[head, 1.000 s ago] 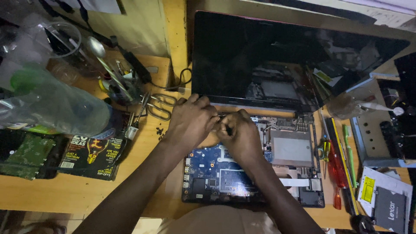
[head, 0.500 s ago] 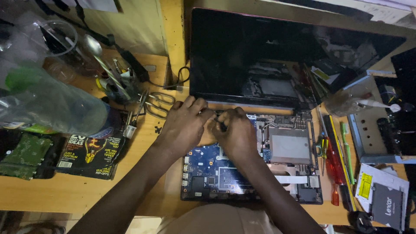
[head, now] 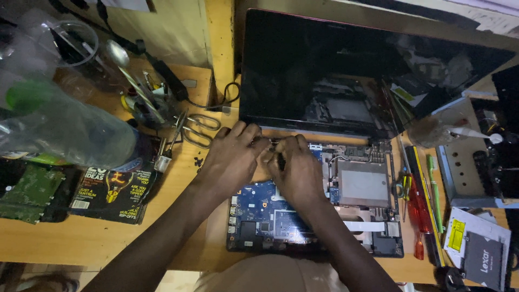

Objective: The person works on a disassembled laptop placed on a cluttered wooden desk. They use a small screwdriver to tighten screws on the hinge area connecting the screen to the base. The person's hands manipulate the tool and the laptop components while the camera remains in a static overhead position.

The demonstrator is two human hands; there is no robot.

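Opened laptop (head: 324,178) with bare blue motherboard (head: 265,208) at middle of wooden surface (head: 108,243), left hand (head: 232,159) and right hand (head: 294,170) touching together at its hinge edge, fingers curled narrow around something small and dark, one magazine (head: 116,192) left, two boxed drives with yellow and black labels (head: 476,246) right, one pair of scissors (head: 194,130), two red screwdrivers (head: 416,208).

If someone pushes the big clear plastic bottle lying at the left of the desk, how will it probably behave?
The clear plastic bottle lies on its side, so it would probably roll. Its thin, see-through wall suggests it is light and may dent when squeezed. It rests partly on a magazine, which might slow it.
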